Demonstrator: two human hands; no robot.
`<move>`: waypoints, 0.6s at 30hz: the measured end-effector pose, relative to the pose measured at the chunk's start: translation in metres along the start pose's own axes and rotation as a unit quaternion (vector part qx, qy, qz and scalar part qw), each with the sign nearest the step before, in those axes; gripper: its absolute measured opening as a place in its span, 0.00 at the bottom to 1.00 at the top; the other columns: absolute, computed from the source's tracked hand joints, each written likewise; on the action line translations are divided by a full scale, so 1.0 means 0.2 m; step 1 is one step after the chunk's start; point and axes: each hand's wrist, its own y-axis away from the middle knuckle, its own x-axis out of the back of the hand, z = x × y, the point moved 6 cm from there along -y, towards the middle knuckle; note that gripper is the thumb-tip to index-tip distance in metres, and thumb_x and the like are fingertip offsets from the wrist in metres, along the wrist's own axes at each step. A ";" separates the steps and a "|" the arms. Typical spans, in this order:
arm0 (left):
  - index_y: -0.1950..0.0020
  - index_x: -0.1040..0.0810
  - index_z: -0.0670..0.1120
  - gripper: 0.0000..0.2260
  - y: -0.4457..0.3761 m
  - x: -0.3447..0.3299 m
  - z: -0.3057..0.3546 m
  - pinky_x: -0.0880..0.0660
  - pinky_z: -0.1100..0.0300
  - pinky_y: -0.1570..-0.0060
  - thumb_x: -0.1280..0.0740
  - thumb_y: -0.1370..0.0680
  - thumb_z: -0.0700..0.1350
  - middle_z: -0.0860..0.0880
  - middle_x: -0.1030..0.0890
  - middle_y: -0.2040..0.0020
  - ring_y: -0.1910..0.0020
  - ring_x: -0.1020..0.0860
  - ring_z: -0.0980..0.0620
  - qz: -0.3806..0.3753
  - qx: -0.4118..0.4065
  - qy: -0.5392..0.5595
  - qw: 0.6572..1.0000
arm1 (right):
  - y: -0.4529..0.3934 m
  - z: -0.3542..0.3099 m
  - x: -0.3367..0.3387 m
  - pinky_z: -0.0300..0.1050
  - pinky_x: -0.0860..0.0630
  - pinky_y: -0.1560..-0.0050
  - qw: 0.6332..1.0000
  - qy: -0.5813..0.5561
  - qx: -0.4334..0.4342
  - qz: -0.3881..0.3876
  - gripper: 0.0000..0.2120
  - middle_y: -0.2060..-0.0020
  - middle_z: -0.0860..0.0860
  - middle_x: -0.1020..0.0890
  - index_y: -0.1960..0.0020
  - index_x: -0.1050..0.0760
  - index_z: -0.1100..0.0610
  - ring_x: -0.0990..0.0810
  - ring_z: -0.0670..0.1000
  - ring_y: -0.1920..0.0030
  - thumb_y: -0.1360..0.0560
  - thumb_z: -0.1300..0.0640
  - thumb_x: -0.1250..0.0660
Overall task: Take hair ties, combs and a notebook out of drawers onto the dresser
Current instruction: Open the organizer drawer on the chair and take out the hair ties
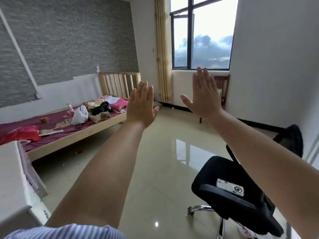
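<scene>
Both arms are stretched out in front of me over the floor. My left hand (141, 105) is flat with its back toward me, fingers together and pointing up, holding nothing. My right hand (204, 96) is raised the same way, thumb spread to the left, also holding nothing. The white dresser (12, 178) fills the lower left corner, and only its top and front edge show. No hair ties, combs or notebook are in sight, and I see no drawer fronts.
A black office chair (229, 171) stands at the lower right with a silver phone (230, 187) on its armrest. A wooden bed (72, 135) strewn with bags and clothes runs along the left wall. Glossy tiled floor (164, 152) lies between them, with a window (200, 33) ahead.
</scene>
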 end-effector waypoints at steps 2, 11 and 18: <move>0.26 0.49 0.38 0.30 -0.06 -0.16 0.01 0.44 0.49 0.26 0.39 0.22 0.47 0.37 0.44 0.25 0.26 0.45 0.40 -0.043 0.001 0.020 0.999 | -0.03 0.01 -0.17 0.53 0.54 0.24 0.999 -0.008 0.000 -0.036 0.35 0.25 0.63 0.48 0.27 0.49 0.68 0.53 0.60 0.24 0.23 0.47 0.40; 0.26 0.47 0.40 0.29 -0.30 -1.37 -0.19 0.41 0.50 0.28 0.43 0.21 0.54 0.41 0.41 0.25 0.26 0.42 0.44 -0.270 -0.020 0.047 0.962 | -0.17 0.14 -1.42 0.50 0.49 0.24 0.959 -0.026 -0.052 -0.277 0.35 0.27 0.61 0.38 0.32 0.38 0.67 0.45 0.57 0.25 0.27 0.43 0.35; 0.26 0.48 0.39 0.29 -0.79 -2.21 -0.50 0.45 0.52 0.26 0.44 0.20 0.54 0.41 0.44 0.24 0.25 0.46 0.45 -0.374 -0.069 0.067 0.922 | -0.55 0.30 -2.25 0.49 0.43 0.26 0.915 -0.025 -0.143 -0.376 0.30 0.28 0.59 0.36 0.33 0.38 0.66 0.45 0.56 0.25 0.24 0.46 0.37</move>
